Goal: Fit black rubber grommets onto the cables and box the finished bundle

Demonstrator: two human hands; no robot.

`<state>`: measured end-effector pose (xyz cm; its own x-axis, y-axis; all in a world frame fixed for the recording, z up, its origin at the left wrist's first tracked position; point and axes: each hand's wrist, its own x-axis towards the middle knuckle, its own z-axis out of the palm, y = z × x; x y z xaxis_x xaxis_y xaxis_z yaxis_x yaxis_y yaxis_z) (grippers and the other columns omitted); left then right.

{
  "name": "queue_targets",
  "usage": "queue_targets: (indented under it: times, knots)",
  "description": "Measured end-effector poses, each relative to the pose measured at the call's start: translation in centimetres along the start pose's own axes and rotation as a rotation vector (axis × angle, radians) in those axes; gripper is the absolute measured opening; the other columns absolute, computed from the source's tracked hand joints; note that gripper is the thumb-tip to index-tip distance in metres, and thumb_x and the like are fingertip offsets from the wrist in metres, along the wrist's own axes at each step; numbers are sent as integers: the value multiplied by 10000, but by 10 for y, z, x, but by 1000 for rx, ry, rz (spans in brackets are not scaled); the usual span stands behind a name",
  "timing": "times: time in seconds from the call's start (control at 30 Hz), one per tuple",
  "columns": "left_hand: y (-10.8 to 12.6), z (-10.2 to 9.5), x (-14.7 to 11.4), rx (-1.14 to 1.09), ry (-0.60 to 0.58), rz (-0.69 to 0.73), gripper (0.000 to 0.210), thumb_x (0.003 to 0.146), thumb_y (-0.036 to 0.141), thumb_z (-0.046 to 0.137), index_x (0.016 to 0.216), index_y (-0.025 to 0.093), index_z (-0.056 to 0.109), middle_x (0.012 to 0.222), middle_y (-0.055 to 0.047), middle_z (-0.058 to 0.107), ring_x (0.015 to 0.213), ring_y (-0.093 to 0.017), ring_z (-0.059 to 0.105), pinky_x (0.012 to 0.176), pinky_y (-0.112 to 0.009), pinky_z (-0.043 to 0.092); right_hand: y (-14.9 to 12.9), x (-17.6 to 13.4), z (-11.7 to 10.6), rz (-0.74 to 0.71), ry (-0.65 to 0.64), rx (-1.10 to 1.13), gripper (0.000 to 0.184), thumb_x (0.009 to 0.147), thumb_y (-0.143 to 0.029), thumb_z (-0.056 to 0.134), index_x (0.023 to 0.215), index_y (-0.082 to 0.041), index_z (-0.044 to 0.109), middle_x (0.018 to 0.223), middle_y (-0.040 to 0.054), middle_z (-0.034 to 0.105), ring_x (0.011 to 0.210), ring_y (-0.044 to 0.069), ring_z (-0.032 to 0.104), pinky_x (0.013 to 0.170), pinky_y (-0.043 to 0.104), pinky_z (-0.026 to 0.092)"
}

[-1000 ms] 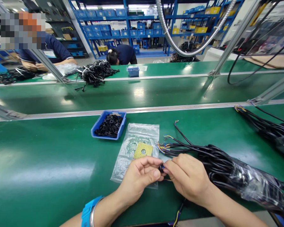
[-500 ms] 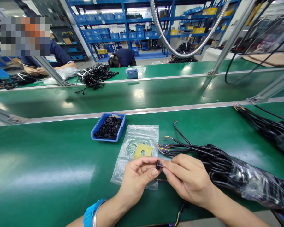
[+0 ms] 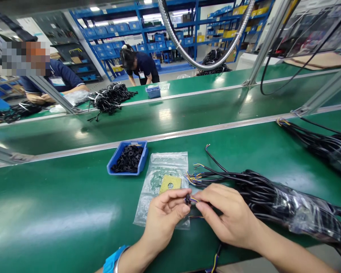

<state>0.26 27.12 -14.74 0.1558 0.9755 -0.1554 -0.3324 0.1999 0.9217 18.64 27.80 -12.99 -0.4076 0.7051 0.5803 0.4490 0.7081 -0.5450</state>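
Between the thumb and fingers of my left hand is a small black plastic part. My right hand pinches thin coloured wires, blue and yellow among them, that run into this part. The two hands are close together, just above the near edge of a clear plastic bag. On the bag lies a yellow square piece with a round hole. Beyond my right hand rests a bundle of black cables with stripped coloured ends, partly wrapped in clear film.
A blue bin of small black parts stands left of the bag. Another cable bundle lies at the right. Metal posts rise from the bench, and a flexible metal conduit hangs overhead. Two people work across the green benches.
My right hand has drawn slightly back from the black part, and more of the coloured wires shows between my hands. The person across the bench has straightened up. The camera view has shifted slightly.
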Motion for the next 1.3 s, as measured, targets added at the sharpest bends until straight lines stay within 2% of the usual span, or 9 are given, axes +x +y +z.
queue_targets:
  times: [0.23, 0.37, 0.47, 0.57, 0.67, 0.8, 1.03, 1.17, 1.3]
  knots:
    - [-4, 3, -2, 35, -29, 24, 233, 654, 146, 799, 869, 190, 723, 973, -61, 747, 887, -180, 695, 798, -229, 551, 1, 0, 0, 2, -23, 14, 107, 895, -138, 475, 866, -160, 576, 783, 32, 628, 684, 135, 549, 649, 290, 440]
    - [-5, 4, 2, -45, -4, -20, 339, 650, 149, 806, 960, 211, 681, 963, -41, 741, 889, -161, 685, 795, -236, 550, 4, -8, -12, 30, -89, -217, 182, 894, -241, 520, 1040, -136, 552, 864, 70, 631, 748, 187, 570, 692, 347, 427]
    - [-7, 9, 6, -97, 21, -84, 362, 622, 147, 826, 945, 193, 670, 953, -41, 733, 845, -132, 675, 779, -215, 537, 11, -17, -22, 40, -95, -382, 165, 891, -199, 501, 1032, -129, 550, 860, 80, 620, 756, 199, 559, 717, 362, 412]
    - [-11, 20, 12, -124, -8, -146, 304, 580, 167, 850, 834, 147, 685, 822, -30, 721, 711, -98, 654, 686, -178, 526, 19, -25, -24, -30, -31, -372, 74, 901, -146, 488, 920, -138, 560, 813, 69, 611, 710, 174, 526, 678, 329, 404]
    - [-13, 31, 16, -199, -14, -186, 335, 530, 204, 874, 785, 147, 665, 586, 38, 628, 494, -63, 577, 481, -145, 472, 25, -29, -19, -109, 51, -350, 61, 889, -120, 523, 923, -129, 573, 802, 71, 608, 700, 167, 511, 638, 310, 401]
    - [-9, 38, 17, -249, -5, -240, 384, 519, 209, 875, 831, 158, 657, 544, 63, 576, 392, -57, 528, 350, -133, 397, 28, -32, -14, -165, 80, -372, 137, 857, -88, 571, 993, -106, 581, 806, 78, 610, 700, 165, 503, 617, 308, 400]
    - [-20, 32, 15, -286, -93, -226, 329, 600, 355, 838, 826, 153, 710, 508, 1, 630, 449, -96, 598, 412, -143, 458, 29, -38, -14, -210, 71, -368, 188, 831, -94, 603, 1019, -87, 593, 793, 89, 613, 677, 164, 501, 589, 314, 394]
    - [-30, 30, 12, -264, -74, -155, 339, 567, 257, 863, 870, 217, 716, 496, 46, 611, 485, -92, 625, 470, -132, 480, 30, -41, -14, -251, 79, -347, 229, 803, -68, 633, 1029, -76, 596, 773, 80, 620, 661, 155, 500, 573, 309, 383]
    - [-32, 32, 8, -213, -89, -81, 222, 638, 226, 823, 846, 236, 748, 565, 30, 627, 521, -69, 623, 536, -130, 491, 27, -38, -15, -258, 66, -319, 167, 834, -81, 587, 998, -55, 596, 761, 82, 623, 654, 158, 510, 581, 317, 384]
